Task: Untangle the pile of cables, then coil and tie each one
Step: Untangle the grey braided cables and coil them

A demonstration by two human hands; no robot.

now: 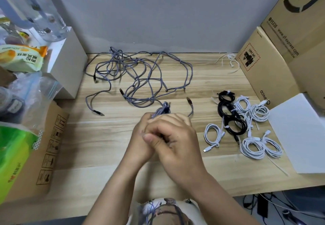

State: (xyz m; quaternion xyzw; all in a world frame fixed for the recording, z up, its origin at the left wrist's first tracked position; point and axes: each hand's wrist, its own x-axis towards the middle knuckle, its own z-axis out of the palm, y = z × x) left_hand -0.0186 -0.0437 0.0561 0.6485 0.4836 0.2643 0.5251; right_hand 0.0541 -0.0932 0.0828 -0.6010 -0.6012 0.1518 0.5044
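A tangle of grey braided cables [139, 77] sprawls over the far half of the wooden table [98, 136]. My left hand [140, 142] and my right hand [177, 140] are clasped together at the table's middle, both gripping a small coiled grey braided cable [162, 111] whose loops stick out past my fingers. One free end with a plug [189, 101] curves out to the right of my hands. At the right lie several tied coils, white cables [255, 147] and black cables [232, 119]. Loose white ties [230, 60] lie at the far right.
Cardboard boxes [263, 69] stand along the right side, with a white box [299, 133] in front of them. On the left are a white box [70, 62], a plastic bag [31, 94], snack packets and a cardboard box [47, 150]. A grey wall rises behind the table.
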